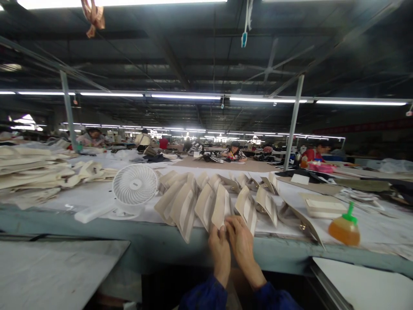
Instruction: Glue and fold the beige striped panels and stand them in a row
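Observation:
Both hands meet at the table's near edge, at the lower tip of a beige folded fabric piece (220, 206) with a pale inner face. My left hand (220, 252) pinches that tip from below, thumb and fingers close together. From the right, my right hand (241, 241) has its fingers bent in against the same piece; its fingertips are partly hidden. Similar beige pieces (185, 206) stand in slanting rows to either side and behind. One beige piece at the right (301, 221) shows a round metal fitting and overhangs the edge.
A white fan (135, 185) lies left of the rows, beside stacked cream pieces (26, 170). To the right are a bottle of amber liquid (345, 230) with a green nozzle and a beige stack (322, 206). Metal posts (294, 122) rise behind; other people sit farther back.

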`<state>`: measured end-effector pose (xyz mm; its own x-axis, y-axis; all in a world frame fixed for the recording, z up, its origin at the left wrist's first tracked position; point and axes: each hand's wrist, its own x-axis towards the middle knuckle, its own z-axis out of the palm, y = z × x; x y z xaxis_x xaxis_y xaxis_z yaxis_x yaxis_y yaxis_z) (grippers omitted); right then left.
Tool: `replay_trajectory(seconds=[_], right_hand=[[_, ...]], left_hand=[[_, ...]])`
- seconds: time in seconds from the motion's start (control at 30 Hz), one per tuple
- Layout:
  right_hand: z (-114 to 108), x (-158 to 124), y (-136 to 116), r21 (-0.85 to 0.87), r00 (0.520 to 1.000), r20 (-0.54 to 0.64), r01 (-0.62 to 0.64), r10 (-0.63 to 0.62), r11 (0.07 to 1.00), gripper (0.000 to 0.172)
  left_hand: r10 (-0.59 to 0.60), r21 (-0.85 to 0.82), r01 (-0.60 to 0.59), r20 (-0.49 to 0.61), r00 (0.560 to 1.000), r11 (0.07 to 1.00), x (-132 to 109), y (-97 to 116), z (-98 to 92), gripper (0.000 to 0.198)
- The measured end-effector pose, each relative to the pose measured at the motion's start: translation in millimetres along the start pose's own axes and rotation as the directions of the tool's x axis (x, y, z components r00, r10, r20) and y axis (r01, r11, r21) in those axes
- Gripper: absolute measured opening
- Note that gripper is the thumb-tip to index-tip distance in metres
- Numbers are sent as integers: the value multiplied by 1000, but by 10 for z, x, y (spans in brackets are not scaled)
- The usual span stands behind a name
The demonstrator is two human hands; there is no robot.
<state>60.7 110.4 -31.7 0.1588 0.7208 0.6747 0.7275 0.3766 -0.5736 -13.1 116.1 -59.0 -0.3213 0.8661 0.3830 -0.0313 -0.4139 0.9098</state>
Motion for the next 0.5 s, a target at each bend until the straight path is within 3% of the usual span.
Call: replay_trajectory(seconds=[0.23, 0.5], right_hand=[[176, -31, 55, -14, 986, -41, -160, 160, 987, 21], [159, 9, -19, 318, 939, -31, -316, 343, 894, 30]], left_hand=[[-23, 4, 23, -15, 1000, 1000, 10, -13, -4, 22], [-51, -45, 50, -30, 998, 998, 14, 6, -18, 24]])
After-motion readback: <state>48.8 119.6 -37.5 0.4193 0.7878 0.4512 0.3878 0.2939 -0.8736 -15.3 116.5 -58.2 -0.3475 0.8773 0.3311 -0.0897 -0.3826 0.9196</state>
